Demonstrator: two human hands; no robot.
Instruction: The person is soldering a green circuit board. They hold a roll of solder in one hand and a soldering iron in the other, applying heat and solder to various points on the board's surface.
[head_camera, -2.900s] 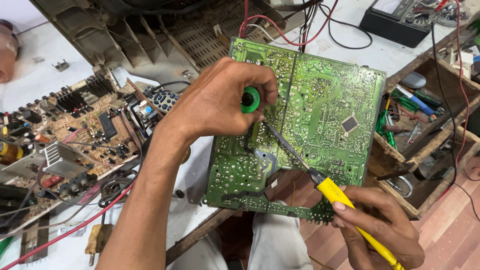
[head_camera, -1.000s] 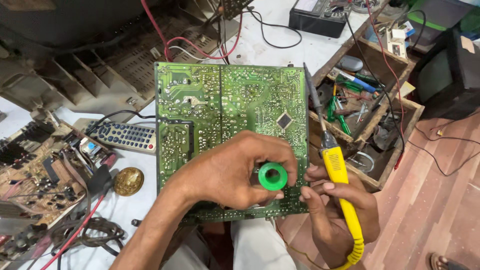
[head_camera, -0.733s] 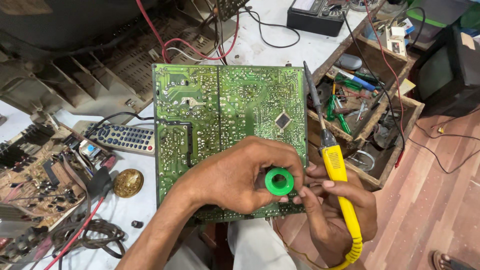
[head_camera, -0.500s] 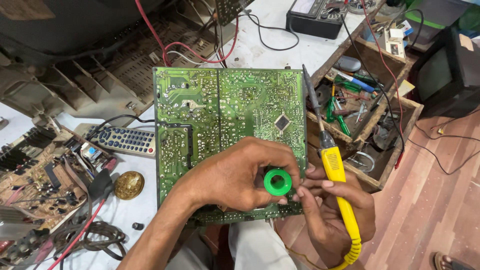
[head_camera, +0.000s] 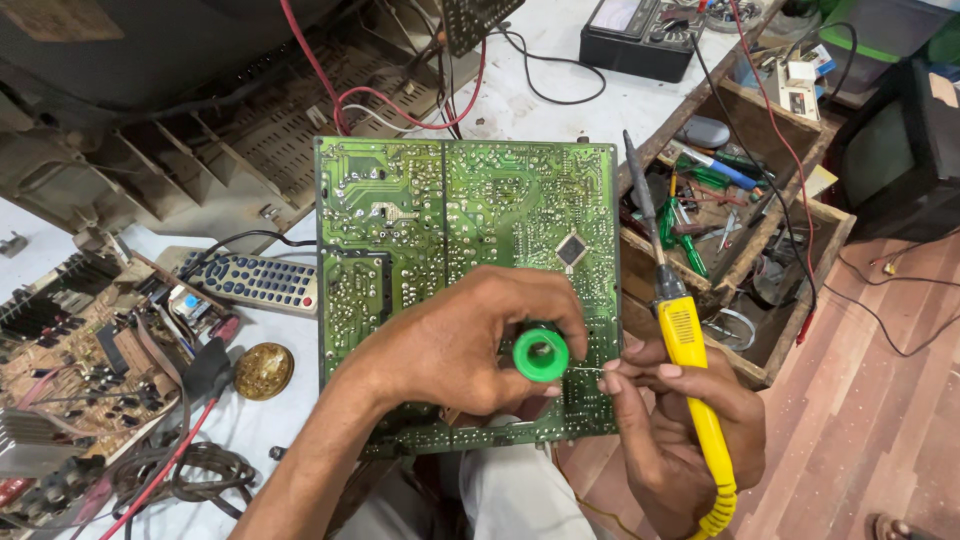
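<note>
While hands work, white bench (head_camera: 520, 95) cluttered; wooden floor (head_camera: 880, 400) right.

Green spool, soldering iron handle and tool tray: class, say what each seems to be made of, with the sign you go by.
Green spool: likely plastic, by its smooth, even colour. Soldering iron handle: probably moulded yellow plastic, glossy, with a ribbed tail. Tool tray: wood, with visible grain and rough, worn edges.

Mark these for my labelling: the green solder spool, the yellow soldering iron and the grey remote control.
green solder spool (head_camera: 541, 354), head view, front rim.
yellow soldering iron (head_camera: 684, 335), head view, upper handle.
grey remote control (head_camera: 262, 283), head view, keypad middle.
</note>
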